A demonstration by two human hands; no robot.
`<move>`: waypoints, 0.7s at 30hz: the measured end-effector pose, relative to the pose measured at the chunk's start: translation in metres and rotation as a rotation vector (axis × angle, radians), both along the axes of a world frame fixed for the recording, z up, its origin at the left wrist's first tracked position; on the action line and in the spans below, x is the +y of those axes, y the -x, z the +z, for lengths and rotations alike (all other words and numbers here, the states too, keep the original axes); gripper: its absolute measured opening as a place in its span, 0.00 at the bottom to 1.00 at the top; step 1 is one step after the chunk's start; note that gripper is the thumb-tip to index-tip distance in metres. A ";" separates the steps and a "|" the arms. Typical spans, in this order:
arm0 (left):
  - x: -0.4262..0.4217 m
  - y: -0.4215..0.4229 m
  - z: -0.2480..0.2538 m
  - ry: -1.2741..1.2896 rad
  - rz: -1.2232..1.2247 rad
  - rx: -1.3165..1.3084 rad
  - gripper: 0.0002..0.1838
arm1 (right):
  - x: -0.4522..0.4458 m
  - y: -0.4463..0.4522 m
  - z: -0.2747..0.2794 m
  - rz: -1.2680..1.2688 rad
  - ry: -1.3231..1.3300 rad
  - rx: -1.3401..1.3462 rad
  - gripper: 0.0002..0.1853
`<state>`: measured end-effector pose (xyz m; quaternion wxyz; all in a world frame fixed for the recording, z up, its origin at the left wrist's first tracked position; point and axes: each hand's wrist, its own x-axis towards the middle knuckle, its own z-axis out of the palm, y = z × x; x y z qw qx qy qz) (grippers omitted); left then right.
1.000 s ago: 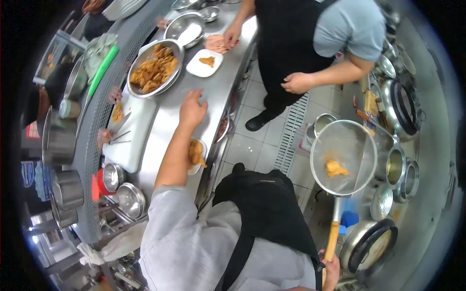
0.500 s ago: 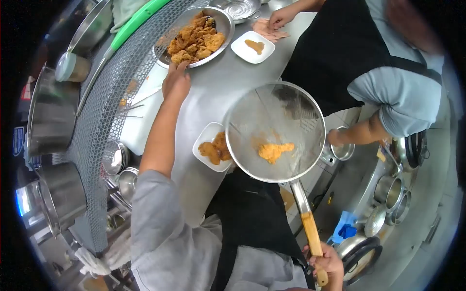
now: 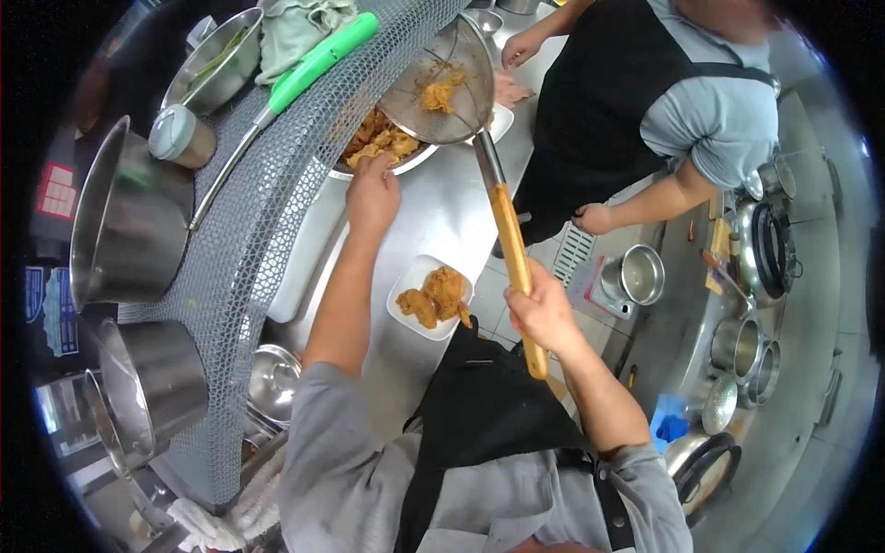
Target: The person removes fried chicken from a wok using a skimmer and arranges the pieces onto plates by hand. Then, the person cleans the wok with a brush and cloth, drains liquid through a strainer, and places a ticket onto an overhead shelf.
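Observation:
My right hand [image 3: 541,309] is wrapped round the wooden handle of a mesh skimmer [image 3: 461,129]. A small piece of fried food [image 3: 441,94] lies in its mesh, which hangs over the far part of a wide metal bowl [image 3: 420,158]. That bowl holds a pile of fried chicken [image 3: 378,140], partly hidden by the skimmer. My left hand [image 3: 373,195] grips the bowl's near rim, fingers close to the chicken. Nearer to me, a white square plate [image 3: 398,288] carries fried chicken pieces [image 3: 446,290].
A co-worker in a black apron [image 3: 590,111] stands on the right, one hand [image 3: 525,48] by pink gloves or cloth [image 3: 510,90]. A second white plate [image 3: 502,122] is mostly covered. On the left, a mesh-topped shelf [image 3: 267,212] bears pots and a green-handled tool [image 3: 323,60].
The skimmer has swung forward and left from above the counter edge to over the bowl, my right hand rising with it. My left hand stays at the bowl. The co-worker's lower hand has left a metal pot.

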<state>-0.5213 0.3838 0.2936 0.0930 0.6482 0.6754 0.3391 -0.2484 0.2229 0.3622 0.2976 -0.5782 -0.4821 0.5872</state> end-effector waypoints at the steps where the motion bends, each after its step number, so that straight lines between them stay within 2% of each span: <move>1: 0.001 -0.007 0.007 -0.027 -0.007 -0.031 0.20 | 0.001 0.008 -0.011 -0.027 -0.063 -0.008 0.23; 2: 0.012 -0.009 0.002 -0.090 -0.064 -0.009 0.24 | 0.003 0.016 -0.024 -0.052 -0.127 -0.016 0.22; 5: 0.037 -0.027 0.014 -0.009 -0.070 0.108 0.25 | 0.011 0.030 -0.023 -0.061 -0.204 -0.067 0.17; 6: 0.037 -0.032 0.032 0.106 -0.060 0.117 0.25 | 0.014 0.033 -0.020 -0.069 -0.166 -0.038 0.16; 8: 0.055 -0.027 0.002 0.139 0.026 0.225 0.24 | 0.019 0.032 -0.012 -0.089 -0.108 0.036 0.15; 12: 0.056 -0.015 0.007 0.326 0.046 0.242 0.22 | 0.014 0.016 0.007 -0.129 -0.008 0.182 0.15; 16: 0.057 -0.009 -0.025 0.128 0.099 0.242 0.22 | -0.005 -0.013 0.022 -0.121 0.085 0.339 0.17; 18: 0.036 -0.013 -0.005 0.011 0.112 0.134 0.22 | -0.018 -0.029 0.029 -0.112 0.106 0.382 0.23; 21: -0.014 -0.014 0.010 -0.040 0.217 -0.044 0.22 | -0.050 -0.063 0.040 -0.070 0.169 0.481 0.18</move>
